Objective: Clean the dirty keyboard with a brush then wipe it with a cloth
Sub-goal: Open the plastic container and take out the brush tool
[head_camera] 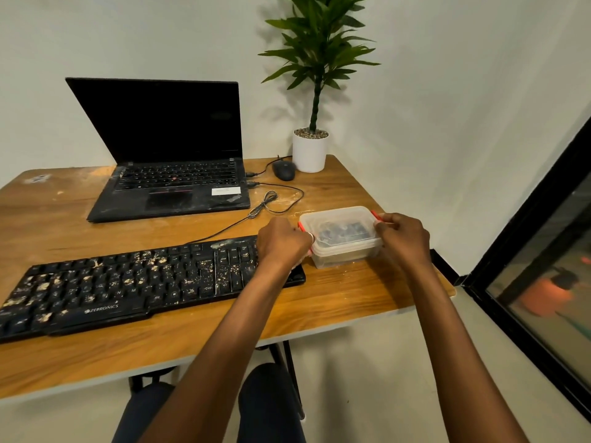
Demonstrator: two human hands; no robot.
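Note:
A black keyboard (128, 286) speckled with pale crumbs lies across the front left of the wooden table (335, 302). To its right stands a clear plastic box (339, 238) with a lid and red clips; dark items show dimly inside. My left hand (281, 243) grips the box's left clip, over the keyboard's right end. My right hand (404, 239) grips the right clip. No brush or cloth is plainly visible.
An open black laptop (169, 161) sits at the back, with a black mouse (284, 170) and a potted plant (309, 148) to its right. The keyboard's cable (265, 206) loops between laptop and box. The table's right edge is close beyond the box.

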